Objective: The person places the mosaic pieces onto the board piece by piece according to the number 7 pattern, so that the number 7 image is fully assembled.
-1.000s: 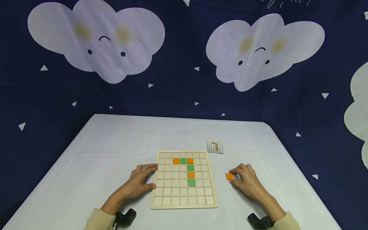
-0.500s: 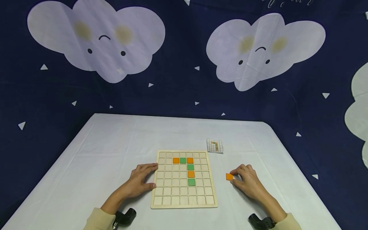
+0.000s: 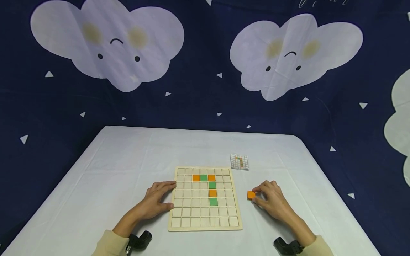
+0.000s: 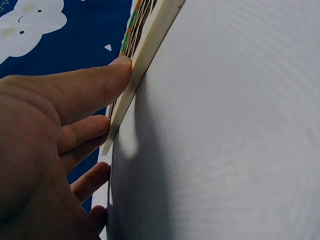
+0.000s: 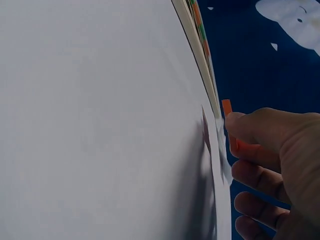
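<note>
A wooden grid board (image 3: 192, 222) lies flat on the table, with orange tiles (image 3: 196, 178) and green tiles (image 3: 213, 202) in some of its squares. My left hand (image 3: 157, 201) touches the board's left edge with thumb and fingertips, the fingers fairly straight and spread. In the left wrist view the thumb (image 4: 95, 85) rests along the board's rim. To the right of the board, my right hand (image 3: 272, 199) pinches an orange square tile (image 3: 251, 195) between thumb and fingers. The right wrist view shows this tile edge-on, raised over the cloth, the other fingers loosely curled.
A small paper card (image 3: 239, 162) printed with a coloured grid pattern lies just off the board's far right corner. White cloth covers the table (image 3: 144, 149). Behind it hangs a dark blue backdrop (image 3: 198, 106) with clouds. A black device is strapped on each wrist.
My right hand has shifted slightly left toward the board, carrying the orange tile, which now looks turned a little differently. The left hand and the board have stayed in place.
</note>
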Tool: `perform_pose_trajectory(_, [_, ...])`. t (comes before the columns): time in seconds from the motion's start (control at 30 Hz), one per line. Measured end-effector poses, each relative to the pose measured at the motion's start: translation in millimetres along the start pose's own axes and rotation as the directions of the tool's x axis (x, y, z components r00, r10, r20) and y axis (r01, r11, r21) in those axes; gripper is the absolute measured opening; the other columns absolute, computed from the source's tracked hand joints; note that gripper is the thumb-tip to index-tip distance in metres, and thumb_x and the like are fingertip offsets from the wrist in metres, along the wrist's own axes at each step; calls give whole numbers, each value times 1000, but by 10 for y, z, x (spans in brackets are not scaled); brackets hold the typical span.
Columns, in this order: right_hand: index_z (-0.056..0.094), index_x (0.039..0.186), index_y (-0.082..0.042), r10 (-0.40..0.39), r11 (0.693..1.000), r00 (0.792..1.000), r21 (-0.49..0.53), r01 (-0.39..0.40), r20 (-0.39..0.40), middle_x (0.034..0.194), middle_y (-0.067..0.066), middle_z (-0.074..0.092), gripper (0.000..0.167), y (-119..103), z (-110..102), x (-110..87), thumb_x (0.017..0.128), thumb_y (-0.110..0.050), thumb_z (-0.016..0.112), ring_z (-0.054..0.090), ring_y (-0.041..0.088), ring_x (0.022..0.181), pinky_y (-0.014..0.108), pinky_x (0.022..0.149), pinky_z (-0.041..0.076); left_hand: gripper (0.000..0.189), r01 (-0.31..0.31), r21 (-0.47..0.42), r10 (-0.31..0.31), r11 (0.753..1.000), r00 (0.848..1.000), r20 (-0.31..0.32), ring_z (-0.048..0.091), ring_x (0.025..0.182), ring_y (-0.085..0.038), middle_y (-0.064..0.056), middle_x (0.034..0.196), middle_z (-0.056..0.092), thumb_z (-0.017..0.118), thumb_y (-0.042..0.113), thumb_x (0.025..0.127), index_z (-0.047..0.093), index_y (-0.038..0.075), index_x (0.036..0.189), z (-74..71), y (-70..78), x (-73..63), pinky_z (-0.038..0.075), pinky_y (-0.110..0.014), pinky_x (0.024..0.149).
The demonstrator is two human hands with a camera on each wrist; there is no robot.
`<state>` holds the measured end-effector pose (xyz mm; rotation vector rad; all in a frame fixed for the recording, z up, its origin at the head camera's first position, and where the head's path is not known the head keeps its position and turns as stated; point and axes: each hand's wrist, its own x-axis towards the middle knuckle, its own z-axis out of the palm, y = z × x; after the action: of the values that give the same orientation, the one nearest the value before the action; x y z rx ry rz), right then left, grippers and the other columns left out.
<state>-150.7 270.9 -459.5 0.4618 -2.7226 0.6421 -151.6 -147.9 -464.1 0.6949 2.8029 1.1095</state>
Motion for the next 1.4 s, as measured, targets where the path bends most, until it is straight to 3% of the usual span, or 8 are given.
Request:
perform_pose_trajectory(0.2, [71, 89, -17, -5, 1000, 1000, 22, 5, 2, 85, -7, 60, 24, -122, 47, 31, 68, -12, 80, 42, 7, 83, 32, 77, 32, 62, -1, 2, 1, 1000, 1000, 2, 35, 128, -30, -6, 145, 45, 73, 22, 80, 50, 6, 135, 1, -8, 5, 21, -53, 100])
perform_pose_trajectory(0.57, [71, 91, -21, 12, 999, 997, 50, -16, 74, 87, -8, 58, 21, -380, 117, 61, 72, -20, 79, 40, 5, 86, 31, 79, 33, 62, -2, -4, 2, 1000, 1000, 2, 35, 129, -31, -7, 145, 45, 73, 21, 80, 50, 5, 135, -6, -1, -2, 21, -52, 100])
perform_pose_trajectory(1.07, [70, 89, -22, -113, 988, 993, 111, 107, 42, 86, -13, 56, 22, -630, 262, 16, 69, -19, 80, 36, 0, 85, 27, 77, 33, 62, 30, -16, -30, 999, 999, 10, 33, 131, -30, -5, 145, 44, 73, 22, 79, 50, 7, 135, -1, 1, 6, 19, -54, 101])
perform_pose_trajectory(1.4, [70, 90, -21, -158, 980, 985, 130, 148, 70, 87, -12, 57, 20, -762, 324, 2, 71, -22, 78, 35, 0, 85, 26, 78, 33, 62, 39, -13, -39, 999, 999, 14, 32, 132, -31, -6, 146, 44, 73, 23, 80, 50, 6, 135, -11, 18, 0, 18, -56, 102])
